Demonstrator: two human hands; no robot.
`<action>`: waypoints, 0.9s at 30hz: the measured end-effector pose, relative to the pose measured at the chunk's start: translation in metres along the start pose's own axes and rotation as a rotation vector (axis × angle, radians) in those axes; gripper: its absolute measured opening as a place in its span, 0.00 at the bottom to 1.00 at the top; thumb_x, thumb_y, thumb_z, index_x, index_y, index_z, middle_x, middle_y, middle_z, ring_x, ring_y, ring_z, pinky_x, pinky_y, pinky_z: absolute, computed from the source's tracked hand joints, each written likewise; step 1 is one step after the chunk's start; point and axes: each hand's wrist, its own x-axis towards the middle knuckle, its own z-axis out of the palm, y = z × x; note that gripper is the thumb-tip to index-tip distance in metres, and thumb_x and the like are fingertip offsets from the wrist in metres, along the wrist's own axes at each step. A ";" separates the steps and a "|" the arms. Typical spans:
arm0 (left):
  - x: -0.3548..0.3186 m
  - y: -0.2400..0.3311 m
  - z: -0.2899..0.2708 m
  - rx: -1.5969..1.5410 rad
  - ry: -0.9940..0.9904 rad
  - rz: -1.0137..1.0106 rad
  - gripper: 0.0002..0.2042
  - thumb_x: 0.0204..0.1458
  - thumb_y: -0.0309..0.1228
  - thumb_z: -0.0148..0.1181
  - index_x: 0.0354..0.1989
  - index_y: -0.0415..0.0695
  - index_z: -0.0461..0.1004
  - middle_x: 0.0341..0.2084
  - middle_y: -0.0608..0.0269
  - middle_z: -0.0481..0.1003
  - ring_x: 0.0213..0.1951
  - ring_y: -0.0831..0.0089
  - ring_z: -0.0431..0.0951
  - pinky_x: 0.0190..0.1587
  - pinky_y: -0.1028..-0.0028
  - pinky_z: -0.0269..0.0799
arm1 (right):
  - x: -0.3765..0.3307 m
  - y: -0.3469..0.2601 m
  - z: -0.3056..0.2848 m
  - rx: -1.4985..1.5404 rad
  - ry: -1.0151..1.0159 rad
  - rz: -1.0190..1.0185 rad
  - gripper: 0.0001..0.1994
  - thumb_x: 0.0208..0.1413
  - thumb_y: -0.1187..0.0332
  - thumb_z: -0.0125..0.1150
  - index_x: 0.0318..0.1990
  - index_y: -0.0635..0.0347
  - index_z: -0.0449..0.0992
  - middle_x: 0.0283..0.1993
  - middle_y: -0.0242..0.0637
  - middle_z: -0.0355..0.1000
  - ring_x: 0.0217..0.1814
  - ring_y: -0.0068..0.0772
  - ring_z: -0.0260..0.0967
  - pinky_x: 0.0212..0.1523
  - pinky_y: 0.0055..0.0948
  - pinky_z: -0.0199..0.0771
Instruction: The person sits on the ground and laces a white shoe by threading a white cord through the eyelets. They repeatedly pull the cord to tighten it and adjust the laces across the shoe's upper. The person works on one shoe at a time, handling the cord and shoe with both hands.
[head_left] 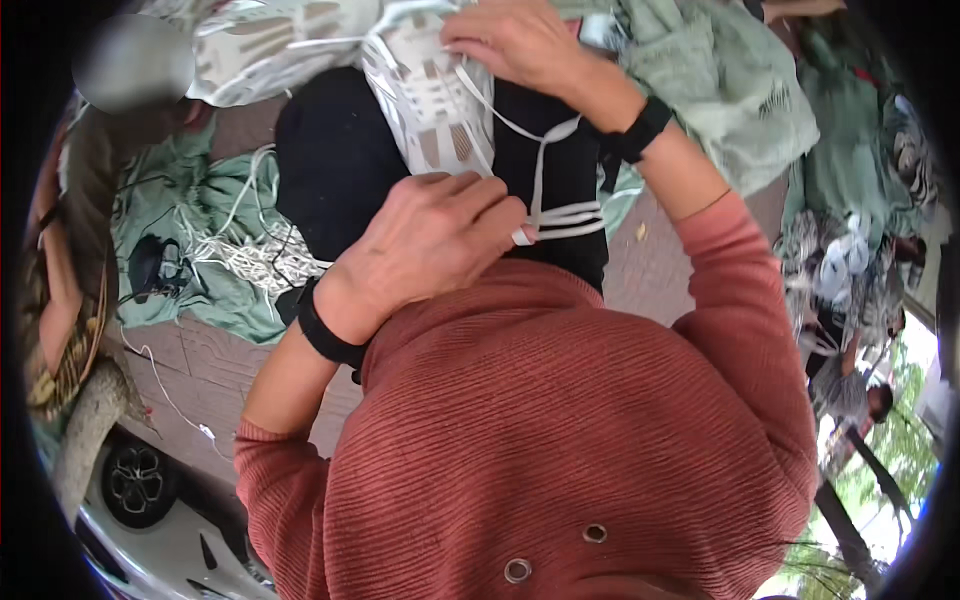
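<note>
A white sneaker upper [425, 95] with tan mesh patches lies across my dark-trousered lap. My left hand [430, 235] is closed at its near end, fingers curled, with strands of white shoelace [570, 222] coming out beside the thumb. At the upper right edge of the sneaker, my right hand [520, 45] pinches with thumb and forefinger. From just below that pinch, lace runs down the right side, over my thigh, towards my left hand. What exactly lies between the right fingertips is hidden.
Another white sneaker upper [275, 50] lies at the far left. A heap of white laces [270, 260] rests on green cloth [145, 215] to the left. A pale green sack [740, 90] stands far right. A parked car [150, 530] and another person's arm [60, 290] are at left.
</note>
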 end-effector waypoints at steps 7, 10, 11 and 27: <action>-0.004 -0.013 0.020 -0.093 0.021 0.010 0.06 0.44 0.29 0.62 0.26 0.44 0.71 0.22 0.64 0.68 0.25 0.68 0.75 0.26 0.71 0.72 | -0.008 0.007 -0.003 0.011 -0.106 -0.012 0.05 0.50 0.64 0.60 0.33 0.51 0.76 0.34 0.30 0.67 0.41 0.35 0.65 0.42 0.41 0.61; -0.003 -0.015 0.010 -0.158 -0.022 0.008 0.08 0.44 0.29 0.64 0.30 0.41 0.71 0.26 0.60 0.69 0.26 0.64 0.74 0.27 0.69 0.72 | -0.006 0.008 -0.005 0.053 -0.125 0.007 0.04 0.50 0.64 0.59 0.32 0.50 0.76 0.34 0.30 0.66 0.40 0.35 0.65 0.41 0.40 0.60; -0.004 -0.016 0.010 -0.163 -0.037 0.017 0.08 0.44 0.29 0.63 0.30 0.41 0.71 0.25 0.60 0.68 0.26 0.64 0.74 0.27 0.69 0.72 | -0.006 0.008 -0.005 0.065 -0.115 0.014 0.04 0.50 0.64 0.59 0.31 0.50 0.75 0.34 0.30 0.67 0.40 0.36 0.65 0.40 0.40 0.59; 0.041 -0.031 0.021 0.015 -0.157 0.128 0.14 0.42 0.30 0.61 0.39 0.46 0.73 0.26 0.64 0.69 0.27 0.70 0.74 0.27 0.72 0.71 | 0.005 -0.012 0.017 0.108 -0.072 0.160 0.06 0.53 0.66 0.56 0.30 0.59 0.71 0.34 0.40 0.66 0.40 0.42 0.65 0.43 0.41 0.62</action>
